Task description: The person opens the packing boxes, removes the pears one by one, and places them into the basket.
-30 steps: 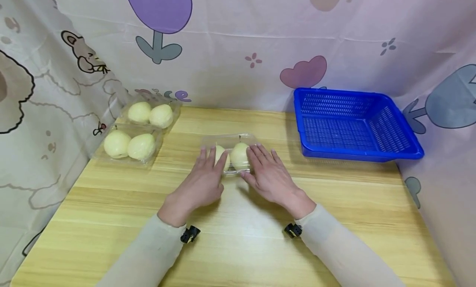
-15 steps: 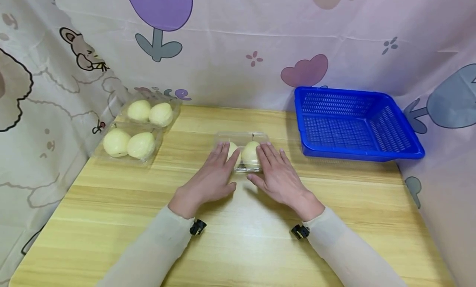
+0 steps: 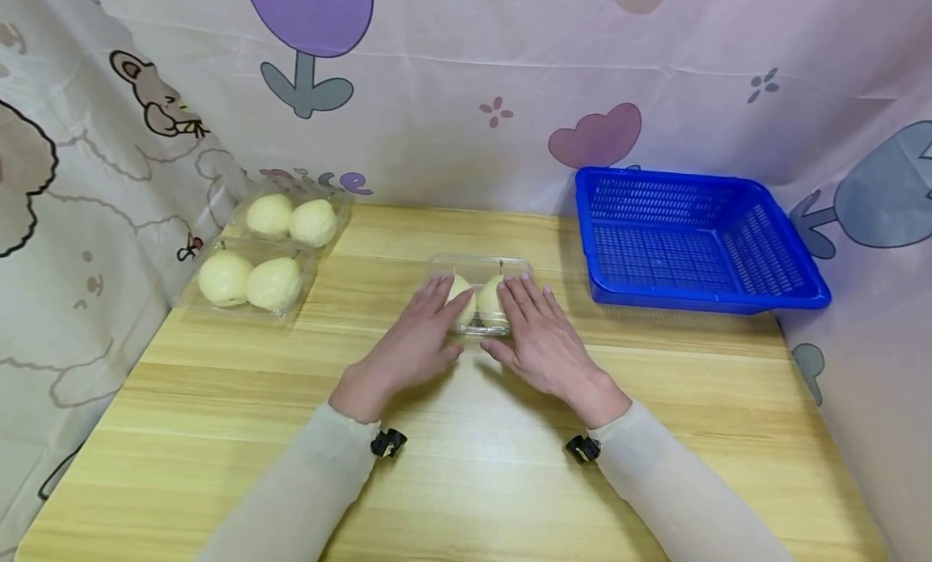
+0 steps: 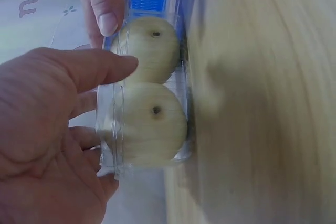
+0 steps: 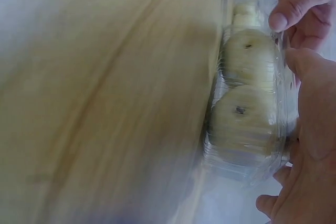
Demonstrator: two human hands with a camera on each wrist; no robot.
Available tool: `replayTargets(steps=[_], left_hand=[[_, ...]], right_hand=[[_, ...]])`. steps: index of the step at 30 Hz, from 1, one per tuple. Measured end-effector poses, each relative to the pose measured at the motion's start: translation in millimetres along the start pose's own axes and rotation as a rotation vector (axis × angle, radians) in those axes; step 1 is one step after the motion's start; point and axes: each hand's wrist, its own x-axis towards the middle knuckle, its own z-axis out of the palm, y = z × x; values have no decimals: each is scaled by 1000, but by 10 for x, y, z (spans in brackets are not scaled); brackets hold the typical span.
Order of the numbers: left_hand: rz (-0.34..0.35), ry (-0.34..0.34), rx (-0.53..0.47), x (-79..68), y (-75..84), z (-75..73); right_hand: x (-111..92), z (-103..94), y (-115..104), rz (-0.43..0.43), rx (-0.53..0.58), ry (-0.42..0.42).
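Note:
A clear plastic clamshell box (image 3: pixel 476 262) with two pale yellow pears (image 3: pixel 492 300) lies mid-table, its lid down over them. My left hand (image 3: pixel 408 344) rests on the left part of the lid, fingers extended. On the right part, my right hand (image 3: pixel 549 344) touches the lid with straight fingers. Both wrist views show the thumbs apart from the box's front wall or near its upper edge, and the pears (image 4: pixel 149 121) with their dark ends toward me. The hands cover the outer sides of the box in the head view.
Two more clear boxes, each with two pears (image 3: pixel 273 284) (image 3: pixel 313 222), stand at the table's back left. A blue plastic basket (image 3: pixel 709 299) sits at the back right. Printed curtains (image 3: pixel 437 141) hang behind and along both sides of the wooden table (image 3: pixel 466 481).
The box and both hands on it have shifted a little to the right, mostly in the first half second. The hands' pose on the lid is nearly the same.

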Motion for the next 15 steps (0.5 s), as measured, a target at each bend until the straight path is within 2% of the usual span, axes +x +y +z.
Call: replayTargets(steps=[8, 15], left_hand=[[-112, 63, -140, -95, -41, 69], [-239, 189, -337, -121, -131, 139]], right_hand=[[-22, 14, -8, 7, 14, -2], [-35, 11, -17, 18, 24, -2]])
